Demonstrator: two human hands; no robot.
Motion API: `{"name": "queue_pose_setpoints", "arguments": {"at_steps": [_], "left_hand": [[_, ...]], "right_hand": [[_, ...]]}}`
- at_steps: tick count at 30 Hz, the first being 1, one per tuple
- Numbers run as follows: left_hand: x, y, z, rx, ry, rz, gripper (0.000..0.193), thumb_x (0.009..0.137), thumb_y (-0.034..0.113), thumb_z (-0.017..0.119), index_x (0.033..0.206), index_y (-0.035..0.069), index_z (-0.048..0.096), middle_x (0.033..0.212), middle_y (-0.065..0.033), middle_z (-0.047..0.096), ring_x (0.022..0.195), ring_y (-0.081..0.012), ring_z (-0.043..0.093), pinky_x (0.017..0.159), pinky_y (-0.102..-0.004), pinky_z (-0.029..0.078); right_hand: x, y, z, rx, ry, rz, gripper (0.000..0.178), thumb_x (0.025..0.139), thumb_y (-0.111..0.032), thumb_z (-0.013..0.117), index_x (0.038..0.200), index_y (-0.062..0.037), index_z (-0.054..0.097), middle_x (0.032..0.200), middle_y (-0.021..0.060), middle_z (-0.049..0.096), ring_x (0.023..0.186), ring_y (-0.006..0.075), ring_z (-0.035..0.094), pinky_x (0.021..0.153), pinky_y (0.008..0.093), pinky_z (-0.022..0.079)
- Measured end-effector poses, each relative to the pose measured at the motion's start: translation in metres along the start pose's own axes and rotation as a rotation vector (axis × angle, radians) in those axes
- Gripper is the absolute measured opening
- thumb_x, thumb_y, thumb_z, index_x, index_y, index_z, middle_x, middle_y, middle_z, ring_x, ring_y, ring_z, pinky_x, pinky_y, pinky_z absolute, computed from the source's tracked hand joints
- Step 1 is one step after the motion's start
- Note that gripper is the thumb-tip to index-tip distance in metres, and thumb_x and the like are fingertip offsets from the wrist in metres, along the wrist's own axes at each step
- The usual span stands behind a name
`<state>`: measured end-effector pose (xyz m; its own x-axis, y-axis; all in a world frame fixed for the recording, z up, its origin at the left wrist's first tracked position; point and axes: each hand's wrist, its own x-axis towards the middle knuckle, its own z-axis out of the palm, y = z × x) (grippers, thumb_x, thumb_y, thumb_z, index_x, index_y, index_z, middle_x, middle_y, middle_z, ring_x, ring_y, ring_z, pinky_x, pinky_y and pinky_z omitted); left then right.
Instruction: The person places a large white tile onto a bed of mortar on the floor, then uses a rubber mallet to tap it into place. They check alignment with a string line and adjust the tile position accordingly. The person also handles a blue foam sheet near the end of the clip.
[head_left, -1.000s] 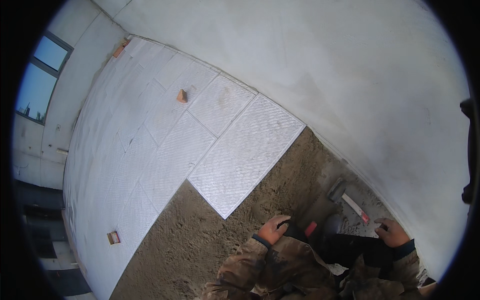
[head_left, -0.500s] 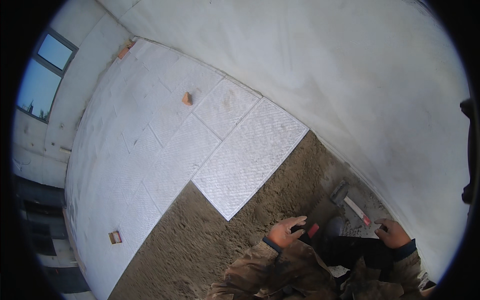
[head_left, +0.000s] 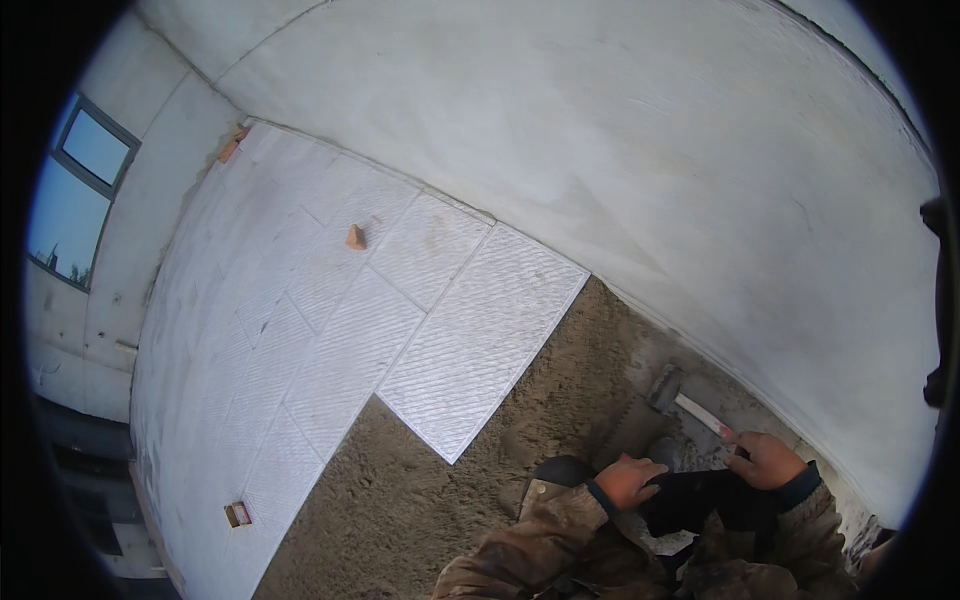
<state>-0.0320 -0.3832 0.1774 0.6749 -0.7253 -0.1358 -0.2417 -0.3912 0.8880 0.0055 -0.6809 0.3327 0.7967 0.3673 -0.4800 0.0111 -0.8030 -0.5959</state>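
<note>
My right hand is closed around the end of a hammer's handle, with the thumb and fingers curled at the reddish tip. The hammer has a dark, blocky head and a pale handle; its head rests on the grey ground beside the wall. Loosely open, my left hand hovers over my dark-clad legs, thumb apart from the fingers. I cannot see anything in it. Ahead lies a large whitish slab with a ridged surface, its near corner jutting over the brown mortar bed.
More whitish slabs stretch away to the left. A brick piece and a small box lie on them. A plastered wall runs along the right. A window is in the far left wall.
My right hand has closed on the hammer's handle. The left hand has moved right and down, and a red piece beside it is now out of sight. The whole view has shifted slightly.
</note>
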Motion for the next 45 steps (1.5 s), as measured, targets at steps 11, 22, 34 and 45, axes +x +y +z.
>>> {"name": "queue_pose_setpoints", "arguments": {"at_steps": [11,22,34,45], "left_hand": [[-0.009,-0.013,0.003,-0.034,0.12,-0.031,0.044,0.096,0.026,0.067,0.134,0.006,0.062,0.118,-0.0198,0.067,0.107,-0.0413,0.065,0.092,-0.0458,0.054],[-0.02,-0.015,-0.029,-0.14,0.206,-0.188,0.043,0.098,0.024,0.068,0.136,0.004,0.062,0.119,-0.0187,0.068,0.11,-0.0383,0.066,0.092,-0.0429,0.054],[-0.047,-0.065,-0.088,0.257,-0.042,-0.214,0.046,0.096,0.027,0.063,0.138,0.008,0.061,0.118,-0.021,0.068,0.109,-0.0418,0.065,0.094,-0.0488,0.054],[-0.023,-0.067,-0.175,0.471,-0.173,-0.372,0.046,0.094,0.03,0.065,0.135,0.008,0.062,0.117,-0.0262,0.066,0.11,-0.0435,0.065,0.093,-0.0536,0.054]], "right_hand": [[0.0,0.0,0.002,-0.082,-0.013,-0.038,0.039,0.092,-0.028,0.071,0.122,-0.0043,0.065,0.102,0.0237,0.069,0.093,0.0449,0.066,0.081,0.0512,0.053],[0.007,0.007,0.007,-0.112,0.007,-0.098,0.034,0.093,-0.03,0.068,0.117,-0.0058,0.068,0.096,0.0214,0.07,0.091,0.0425,0.068,0.081,0.0506,0.054],[0.022,0.008,0.006,-0.112,-0.061,-0.136,0.037,0.093,-0.034,0.066,0.121,-0.0092,0.07,0.1,0.0165,0.074,0.1,0.0373,0.07,0.102,0.0516,0.048],[0.04,0.003,0.016,-0.182,-0.34,-0.162,0.035,0.095,-0.037,0.063,0.117,-0.0104,0.07,0.104,0.017,0.074,0.099,0.0401,0.07,0.087,0.0525,0.054]]}}
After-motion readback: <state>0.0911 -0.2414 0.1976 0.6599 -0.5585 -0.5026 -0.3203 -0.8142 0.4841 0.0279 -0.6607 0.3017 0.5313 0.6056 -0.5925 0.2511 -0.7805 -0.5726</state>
